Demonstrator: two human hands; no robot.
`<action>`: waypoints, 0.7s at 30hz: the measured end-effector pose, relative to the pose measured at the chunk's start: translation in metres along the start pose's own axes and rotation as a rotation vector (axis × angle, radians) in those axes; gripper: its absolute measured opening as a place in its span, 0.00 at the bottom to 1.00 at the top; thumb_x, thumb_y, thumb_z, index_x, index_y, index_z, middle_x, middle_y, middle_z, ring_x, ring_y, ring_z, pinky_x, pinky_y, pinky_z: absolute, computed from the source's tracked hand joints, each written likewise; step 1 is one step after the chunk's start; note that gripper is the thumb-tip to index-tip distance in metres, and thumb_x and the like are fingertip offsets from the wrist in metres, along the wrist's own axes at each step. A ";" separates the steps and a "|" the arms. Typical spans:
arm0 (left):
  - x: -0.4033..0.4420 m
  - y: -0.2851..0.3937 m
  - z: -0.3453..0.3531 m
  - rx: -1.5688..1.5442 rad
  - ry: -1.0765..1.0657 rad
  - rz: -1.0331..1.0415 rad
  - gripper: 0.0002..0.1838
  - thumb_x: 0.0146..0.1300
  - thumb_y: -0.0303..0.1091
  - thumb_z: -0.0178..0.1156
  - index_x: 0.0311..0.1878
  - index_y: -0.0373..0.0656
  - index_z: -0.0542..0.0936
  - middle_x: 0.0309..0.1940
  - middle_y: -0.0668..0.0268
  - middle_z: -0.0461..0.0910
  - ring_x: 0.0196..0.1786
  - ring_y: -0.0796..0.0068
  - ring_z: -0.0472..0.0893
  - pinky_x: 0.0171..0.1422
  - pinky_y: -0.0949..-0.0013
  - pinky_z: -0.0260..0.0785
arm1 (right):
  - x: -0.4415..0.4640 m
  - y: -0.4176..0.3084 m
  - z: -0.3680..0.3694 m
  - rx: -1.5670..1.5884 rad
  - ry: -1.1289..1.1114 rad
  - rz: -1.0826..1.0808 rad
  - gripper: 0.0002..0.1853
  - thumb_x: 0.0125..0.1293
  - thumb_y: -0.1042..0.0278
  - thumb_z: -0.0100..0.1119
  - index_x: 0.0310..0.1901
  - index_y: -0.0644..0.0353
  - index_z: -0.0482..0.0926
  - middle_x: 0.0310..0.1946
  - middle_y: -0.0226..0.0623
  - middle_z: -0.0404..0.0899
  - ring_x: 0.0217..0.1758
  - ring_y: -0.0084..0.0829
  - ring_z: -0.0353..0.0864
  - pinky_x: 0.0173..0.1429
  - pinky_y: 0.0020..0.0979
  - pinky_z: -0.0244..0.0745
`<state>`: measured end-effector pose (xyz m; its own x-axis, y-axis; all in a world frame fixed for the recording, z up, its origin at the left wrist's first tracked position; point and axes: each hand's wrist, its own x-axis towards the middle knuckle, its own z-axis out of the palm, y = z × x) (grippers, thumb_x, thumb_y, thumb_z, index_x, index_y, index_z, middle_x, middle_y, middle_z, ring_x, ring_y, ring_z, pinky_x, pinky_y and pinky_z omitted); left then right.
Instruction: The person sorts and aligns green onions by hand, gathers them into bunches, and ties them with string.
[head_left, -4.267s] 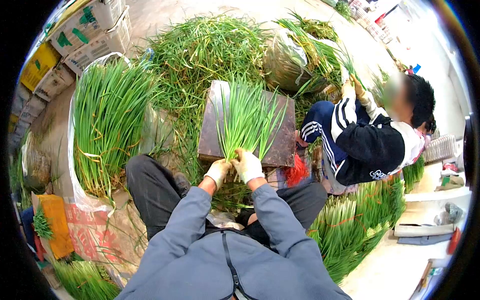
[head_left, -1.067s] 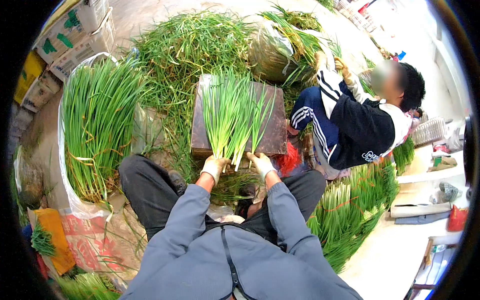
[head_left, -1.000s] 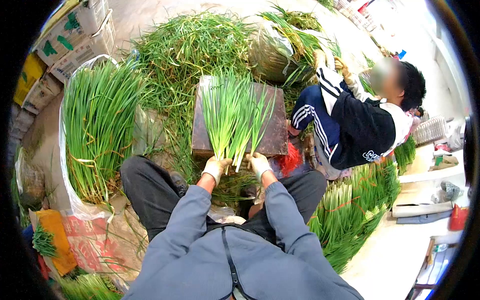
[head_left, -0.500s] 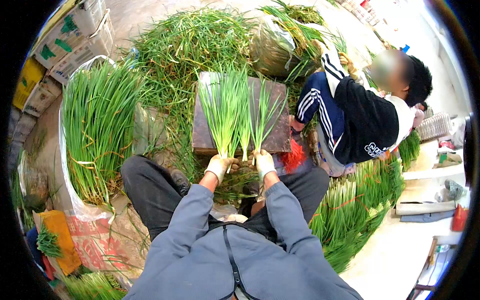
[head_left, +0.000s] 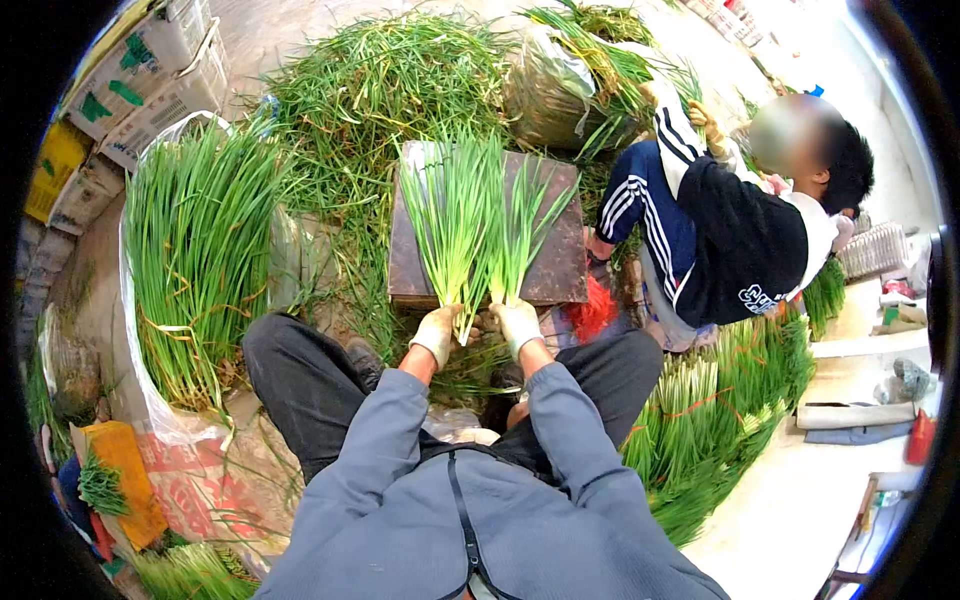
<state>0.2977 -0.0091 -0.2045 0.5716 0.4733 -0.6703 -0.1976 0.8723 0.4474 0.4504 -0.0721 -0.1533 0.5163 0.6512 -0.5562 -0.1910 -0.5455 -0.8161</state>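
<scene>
My left hand (head_left: pixel 437 330), in a pale glove, is closed round the white ends of a bunch of garlic chives (head_left: pixel 452 225). Close beside it, my gloved right hand (head_left: pixel 517 323) grips a smaller bundle of chives (head_left: pixel 517 245) by the lower ends. Both lots of leaves fan away from me over a dark, flat-topped block (head_left: pixel 550 270), and their inner edges meet. The stalk ends inside my fists are mostly hidden. A few white ends poke out next to my left hand.
Tied chives (head_left: pixel 200 270) fill a plastic-lined pile on the left; more bundles (head_left: pixel 720 410) stand at right. Loose leaves (head_left: pixel 385 100) are heaped behind the block. A co-worker (head_left: pixel 740 240) sits at right, near a full bag (head_left: pixel 550 95). Boxes (head_left: pixel 140 70) are stacked at upper left.
The bundle in my right hand has come left against the left bunch, narrowing the gap between them. It looks fuller. The co-worker's arms and head have shifted slightly.
</scene>
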 end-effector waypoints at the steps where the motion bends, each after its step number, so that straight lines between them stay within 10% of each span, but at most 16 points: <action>1: -0.001 0.001 -0.001 -0.009 0.000 0.003 0.15 0.76 0.39 0.47 0.53 0.38 0.77 0.39 0.55 0.86 0.30 0.61 0.85 0.33 0.62 0.79 | 0.000 -0.001 -0.002 -0.025 0.002 -0.008 0.08 0.65 0.65 0.65 0.39 0.60 0.82 0.23 0.29 0.79 0.20 0.24 0.74 0.24 0.30 0.68; 21: -0.001 -0.003 -0.004 0.137 0.138 0.068 0.14 0.70 0.38 0.56 0.51 0.39 0.80 0.36 0.63 0.82 0.34 0.68 0.80 0.33 0.63 0.74 | -0.027 0.014 0.005 -0.021 -0.156 0.210 0.06 0.64 0.67 0.66 0.37 0.59 0.82 0.21 0.29 0.77 0.15 0.22 0.69 0.18 0.28 0.63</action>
<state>0.2950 -0.0116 -0.2074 0.4446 0.5513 -0.7060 -0.1165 0.8170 0.5647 0.4295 -0.0946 -0.1510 0.3318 0.5948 -0.7322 -0.2622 -0.6875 -0.6773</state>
